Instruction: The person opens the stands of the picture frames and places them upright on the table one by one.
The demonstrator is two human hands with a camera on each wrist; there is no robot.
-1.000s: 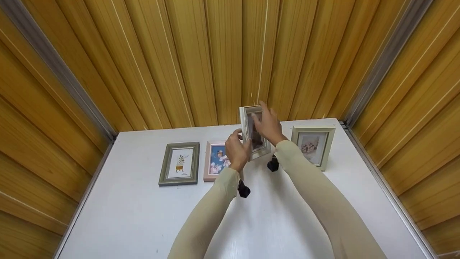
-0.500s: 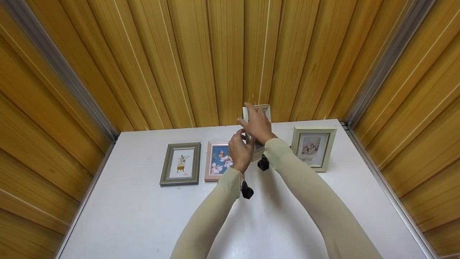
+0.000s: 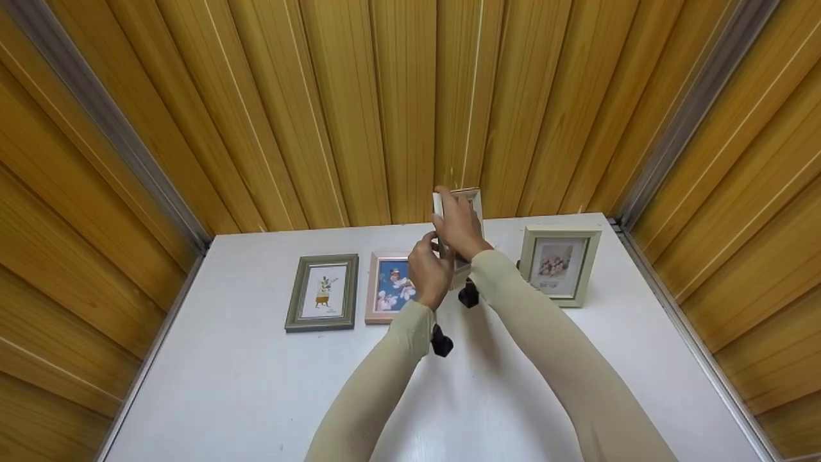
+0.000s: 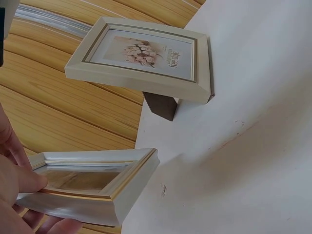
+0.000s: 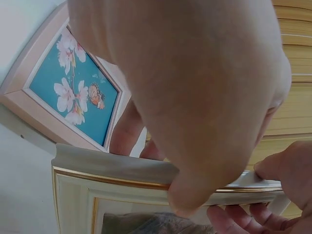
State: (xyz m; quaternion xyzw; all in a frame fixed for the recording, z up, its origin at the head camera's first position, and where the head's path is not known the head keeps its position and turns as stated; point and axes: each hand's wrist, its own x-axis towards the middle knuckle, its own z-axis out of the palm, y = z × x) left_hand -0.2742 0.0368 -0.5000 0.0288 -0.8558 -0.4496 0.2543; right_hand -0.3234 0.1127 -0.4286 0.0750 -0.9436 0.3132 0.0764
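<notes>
A white picture frame with gold lines (image 4: 134, 180) is held up, tilted, over the back of the white surface. My left hand (image 3: 430, 273) grips its left side low down, thumb on the front and fingers behind, as the left wrist view shows. Higher on the same side, my right hand (image 3: 460, 224) pinches the frame's edge, with its fingers across the front and the thumb at the side. In the head view my hands cover most of the frame. Its picture shows only in part in the wrist views.
Left of my hands stand a pink frame with blossoms (image 3: 380, 308) and a green frame with a potted plant (image 3: 322, 292). A cream frame (image 4: 146, 58) stands at the right on a dark back prop. Wood-patterned walls (image 3: 404, 115) rise behind the white surface (image 3: 244, 385).
My right hand has moved left across the frame's front to its left edge, its thumb then closing in. The frame shifted slightly right early on, while my left hand kept its hold.
</notes>
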